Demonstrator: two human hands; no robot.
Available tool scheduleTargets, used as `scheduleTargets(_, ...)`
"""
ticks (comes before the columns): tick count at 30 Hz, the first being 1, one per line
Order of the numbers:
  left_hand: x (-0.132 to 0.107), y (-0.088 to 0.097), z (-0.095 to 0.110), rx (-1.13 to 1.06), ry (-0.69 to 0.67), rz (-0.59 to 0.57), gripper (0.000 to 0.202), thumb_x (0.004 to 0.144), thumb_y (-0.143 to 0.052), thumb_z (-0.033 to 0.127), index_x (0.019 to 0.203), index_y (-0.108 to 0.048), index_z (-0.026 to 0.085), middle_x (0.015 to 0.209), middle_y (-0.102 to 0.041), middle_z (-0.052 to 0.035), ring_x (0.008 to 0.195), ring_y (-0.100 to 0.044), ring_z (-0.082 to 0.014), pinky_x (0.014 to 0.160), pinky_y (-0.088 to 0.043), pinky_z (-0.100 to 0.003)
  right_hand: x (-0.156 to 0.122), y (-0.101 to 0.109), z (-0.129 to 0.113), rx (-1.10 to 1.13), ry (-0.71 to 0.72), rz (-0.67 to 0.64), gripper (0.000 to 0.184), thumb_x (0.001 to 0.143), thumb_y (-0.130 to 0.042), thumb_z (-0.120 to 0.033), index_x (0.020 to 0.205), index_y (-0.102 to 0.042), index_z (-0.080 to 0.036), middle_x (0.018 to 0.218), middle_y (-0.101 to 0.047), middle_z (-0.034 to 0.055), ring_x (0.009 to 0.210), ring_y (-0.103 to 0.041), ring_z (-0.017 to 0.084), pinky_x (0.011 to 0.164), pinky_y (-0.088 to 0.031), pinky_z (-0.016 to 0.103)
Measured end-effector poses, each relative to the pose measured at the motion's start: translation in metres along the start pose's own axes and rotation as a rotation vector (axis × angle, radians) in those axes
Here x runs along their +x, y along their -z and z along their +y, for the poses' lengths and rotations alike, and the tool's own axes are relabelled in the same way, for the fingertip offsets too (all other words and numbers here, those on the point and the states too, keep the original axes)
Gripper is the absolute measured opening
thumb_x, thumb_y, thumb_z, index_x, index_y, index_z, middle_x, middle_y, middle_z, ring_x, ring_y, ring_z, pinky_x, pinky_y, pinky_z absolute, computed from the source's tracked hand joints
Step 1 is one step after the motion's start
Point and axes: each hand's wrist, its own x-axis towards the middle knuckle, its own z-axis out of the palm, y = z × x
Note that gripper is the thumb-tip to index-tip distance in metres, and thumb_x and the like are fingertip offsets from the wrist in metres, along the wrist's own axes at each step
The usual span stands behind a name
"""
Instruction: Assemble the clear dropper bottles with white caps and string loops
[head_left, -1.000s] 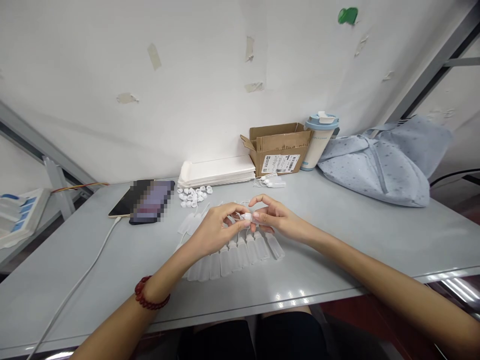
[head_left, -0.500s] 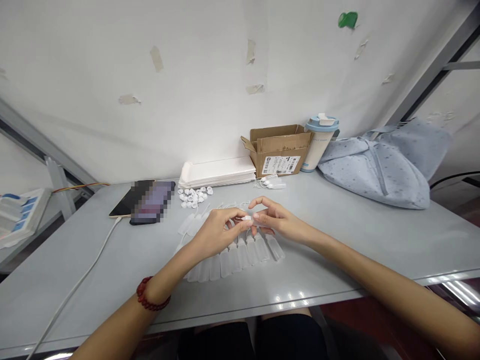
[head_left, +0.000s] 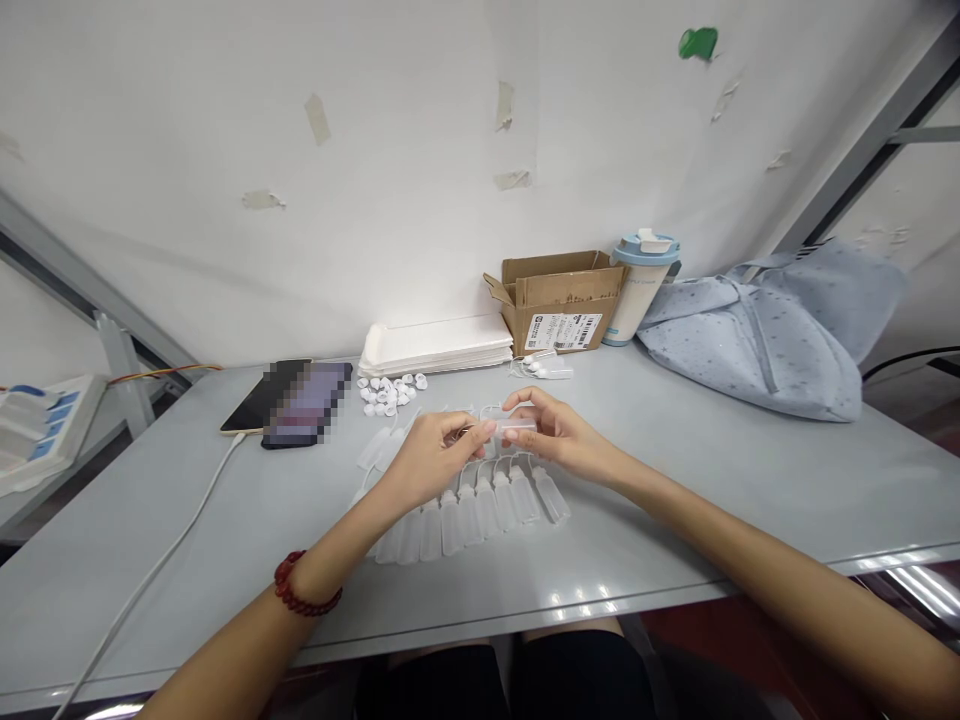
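Between my two hands, above the table, a small translucent plastic bottle (head_left: 516,425) lies roughly level. My left hand (head_left: 439,455) pinches its left end between thumb and fingers, which hide that end. The thumb and fingers of my right hand (head_left: 566,437) close round its right part. Below them rests a row of similar translucent bottles (head_left: 469,515) with thin white cords at their necks. More bottles (head_left: 373,447) lie behind my left hand, partly covered by it. A pile of small white caps (head_left: 390,393) sits farther back on the left.
On the grey table (head_left: 637,540) stand a stack of white trays (head_left: 435,345), an open cardboard box (head_left: 562,300) and a tumbler (head_left: 640,290). A blue cloth bag (head_left: 750,350) lies right. Phones (head_left: 304,405) with a white cable (head_left: 180,540) lie left. A few corded pieces (head_left: 547,366) lie before the box.
My hands have shifted slightly; the left fingertips now cover the white end of the bottle. More of its clear body shows between my right thumb and fingers.
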Motion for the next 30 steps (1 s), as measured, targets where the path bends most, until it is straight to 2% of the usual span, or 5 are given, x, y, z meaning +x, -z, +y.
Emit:
scheduleTargets(3, 0.0018, 0.0007, -0.0021, -0.002, -0.013, 0.02, 0.035, 0.082, -0.054, 0.045, 0.069, -0.065, 0.015, 0.064, -0.063, -0.0007, 0.058, -0.054, -0.0117, 0.053, -0.039, -0.02, 0.0003, -0.0001, -0.0021, -0.081, 0.012, 0.03, 0.029, 0.083, -0.057, -0.044, 0.094, -0.049, -0.018, 0.073, -0.059, 0.0005, 0.054, -0.041, 0.008, 0.049, -0.03, 0.022)
scheduleTargets(6, 0.0017, 0.0, -0.0035, 0.024, -0.064, 0.043, 0.03, 0.083, -0.054, 0.042, 0.076, -0.067, 0.016, 0.068, -0.064, -0.0003, 0.06, -0.054, -0.0115, 0.054, -0.039, -0.02, 0.0005, 0.0, -0.0021, -0.068, -0.001, 0.019, 0.031, 0.084, -0.053, -0.047, 0.092, -0.05, -0.017, 0.066, -0.057, -0.001, 0.05, -0.037, 0.007, 0.048, -0.029, 0.022)
scheduleTargets(11, 0.0004, -0.0023, -0.0056, 0.146, -0.205, 0.075, 0.022, 0.086, -0.054, 0.033, 0.08, -0.065, 0.016, 0.073, -0.064, -0.0003, 0.066, -0.054, -0.0113, 0.06, -0.041, -0.02, 0.0011, 0.0018, -0.0005, -0.016, -0.005, -0.002, 0.033, 0.086, -0.049, -0.05, 0.086, -0.049, -0.017, 0.06, -0.054, -0.0027, 0.049, -0.037, 0.007, 0.048, -0.028, 0.022)
scheduleTargets(15, 0.0006, -0.0036, -0.0069, 0.242, -0.286, 0.088, 0.019, 0.087, -0.053, 0.03, 0.079, -0.063, 0.015, 0.071, -0.061, -0.0003, 0.063, -0.051, -0.0109, 0.06, -0.039, -0.022, 0.0014, 0.0026, -0.0003, -0.016, -0.017, -0.003, 0.034, 0.086, -0.049, -0.051, 0.086, -0.05, -0.017, 0.057, -0.052, -0.0034, 0.047, -0.037, 0.007, 0.048, -0.028, 0.023)
scheduleTargets(30, 0.001, -0.0054, -0.0106, 0.292, -0.274, 0.041, 0.021, 0.088, -0.05, 0.03, 0.077, -0.061, 0.016, 0.07, -0.06, 0.0007, 0.061, -0.049, -0.0108, 0.059, -0.037, -0.023, 0.0033, 0.0043, 0.004, -0.017, -0.062, -0.023, 0.035, 0.086, -0.049, -0.051, 0.084, -0.051, -0.016, 0.056, -0.051, -0.0037, 0.047, -0.038, 0.007, 0.048, -0.029, 0.022)
